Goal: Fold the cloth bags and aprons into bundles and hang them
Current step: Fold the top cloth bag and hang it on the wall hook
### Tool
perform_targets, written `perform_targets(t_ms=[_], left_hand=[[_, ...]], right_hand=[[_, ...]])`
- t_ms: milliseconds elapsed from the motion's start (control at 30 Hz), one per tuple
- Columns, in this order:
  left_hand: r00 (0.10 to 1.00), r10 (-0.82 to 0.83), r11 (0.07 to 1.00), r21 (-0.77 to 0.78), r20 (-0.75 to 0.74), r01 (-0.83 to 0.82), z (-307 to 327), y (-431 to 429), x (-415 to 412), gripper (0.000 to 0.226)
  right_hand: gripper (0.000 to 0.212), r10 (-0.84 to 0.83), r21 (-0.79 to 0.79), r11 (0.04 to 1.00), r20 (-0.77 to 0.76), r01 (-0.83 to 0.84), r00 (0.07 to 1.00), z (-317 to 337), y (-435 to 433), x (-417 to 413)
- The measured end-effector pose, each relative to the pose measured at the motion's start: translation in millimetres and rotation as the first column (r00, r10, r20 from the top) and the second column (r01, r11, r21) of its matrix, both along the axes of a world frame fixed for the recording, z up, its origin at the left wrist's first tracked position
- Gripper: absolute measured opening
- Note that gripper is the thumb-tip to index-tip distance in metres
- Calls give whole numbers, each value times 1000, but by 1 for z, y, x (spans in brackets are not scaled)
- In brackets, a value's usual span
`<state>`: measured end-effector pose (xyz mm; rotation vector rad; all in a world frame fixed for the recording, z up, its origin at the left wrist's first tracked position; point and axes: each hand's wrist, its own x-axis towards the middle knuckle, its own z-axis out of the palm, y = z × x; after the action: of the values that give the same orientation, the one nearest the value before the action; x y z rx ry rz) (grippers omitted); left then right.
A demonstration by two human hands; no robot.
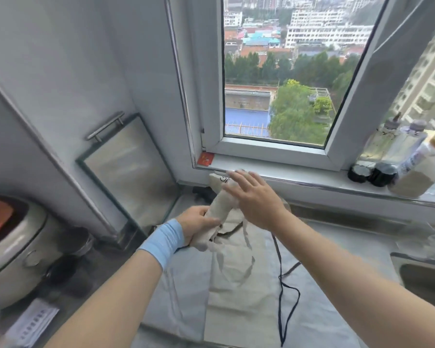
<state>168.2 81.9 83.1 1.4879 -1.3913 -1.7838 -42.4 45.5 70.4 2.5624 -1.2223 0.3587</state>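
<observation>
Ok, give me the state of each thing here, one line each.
Rolled cloth bag: rolled into a bundle, gripped by the left hand.
Right hand: open, fingers straight, over the roll.
Flat cloth bag: spread unfolded on the counter.
Pale blue apron: flat underneath, dark strings untied.
Rice cooker: lid down.
Steel tray: propped upright on its edge.

Light-blue wristband (164, 241), bare forearms

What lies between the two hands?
The rolled beige cloth bag, gripped by the left hand, with the right hand open over its far end; head view.
</observation>
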Motion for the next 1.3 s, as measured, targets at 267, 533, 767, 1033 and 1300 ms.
perform_targets(t_ms=[267,533,767,1033,1300], left_hand=[[904,-35,998,30,-426,52,30,18,32,16],[906,-69,996,-85,-419,36,29,10,51,44],[983,-1,981,-190,-186,-35,39,-11,51,85],[965,-21,984,-176,-262,-26,52,-19,34,52],[985,100,940,-311,-140,-140,52,-27,28,51]], right_hand=[[35,-156,-193,967,82,169,984,10,17,63],[24,-103,-12,993,373,116,922,34,4,83],[8,-474,615,788,564,40,676,70,-10,85],[19,-576,810,477,581,-341,575,113,-18,84],[31,-536,816,439,573,-375,620,112,-22,86]])
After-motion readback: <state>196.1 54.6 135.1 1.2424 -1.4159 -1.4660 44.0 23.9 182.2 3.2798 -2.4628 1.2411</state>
